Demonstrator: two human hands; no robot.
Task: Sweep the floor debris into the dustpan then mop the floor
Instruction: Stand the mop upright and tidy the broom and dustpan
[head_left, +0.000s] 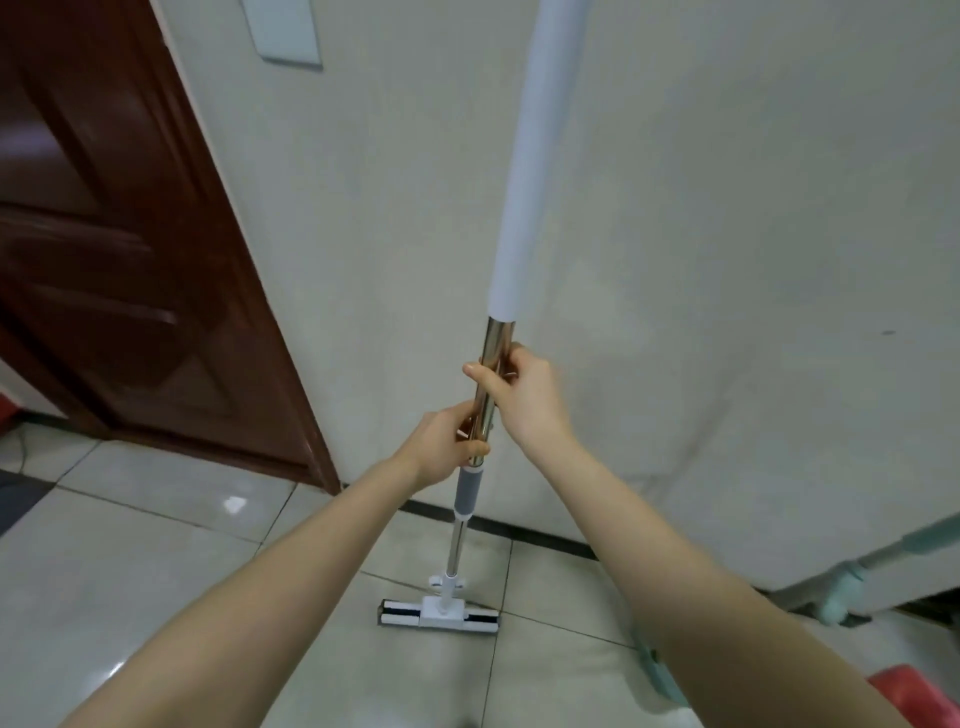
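Observation:
A mop stands almost upright in front of me, its flat black-and-white head (439, 614) resting on the pale tiled floor (156, 561) close to the wall. Its handle is a shiny metal pole (497, 338) with a grey collar lower down and a long white sleeve (535, 171) at the top. My left hand (441, 449) grips the metal pole just above the grey collar. My right hand (519, 392) grips the pole a little higher, below the white sleeve. No debris or dustpan shows.
A dark brown wooden door (119, 249) fills the left side. The cream wall (727, 260) with a dark skirting strip is straight ahead. At the right lean a pale green handled tool (852, 577) and something red (919, 696) near the bottom corner.

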